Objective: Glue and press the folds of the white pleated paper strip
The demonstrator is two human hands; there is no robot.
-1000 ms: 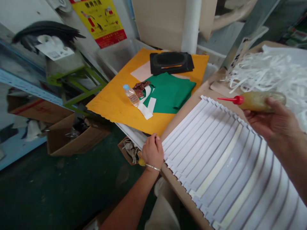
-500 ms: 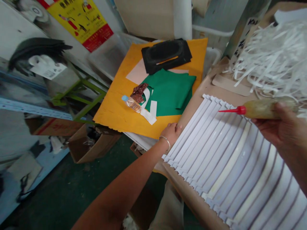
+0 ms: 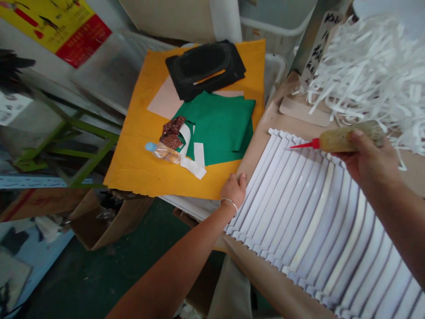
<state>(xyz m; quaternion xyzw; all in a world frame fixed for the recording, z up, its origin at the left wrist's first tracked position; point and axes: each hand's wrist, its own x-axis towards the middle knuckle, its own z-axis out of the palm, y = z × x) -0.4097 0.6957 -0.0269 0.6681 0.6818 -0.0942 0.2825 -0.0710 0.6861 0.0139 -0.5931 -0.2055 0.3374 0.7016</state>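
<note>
So, the glue bottle (image 3: 348, 138) with a red nozzle (image 3: 303, 144) is in the right hand (image 3: 368, 161), at the right side of the frame. This hand closes firmly around the bottle's body, and the nozzle points to the left, with its tip over the top edge of the pleated white strips (image 3: 299, 208). These strips fill the lower right of the frame and lie on a tan board (image 3: 265, 133). The left hand (image 3: 234, 190), with a thin bracelet (image 3: 229, 203) on the wrist, is half open and rests at the lower edge of the orange card (image 3: 133, 168), just beside the pleats. On this card, at the centre of the frame, lie green sheets (image 3: 215, 133), a small plastic water bottle (image 3: 162, 153), brown wrapper pieces (image 3: 171, 133) and a black foam piece (image 3: 199, 66). Shredded white paper (image 3: 372, 71) fills the upper right corner.
</note>
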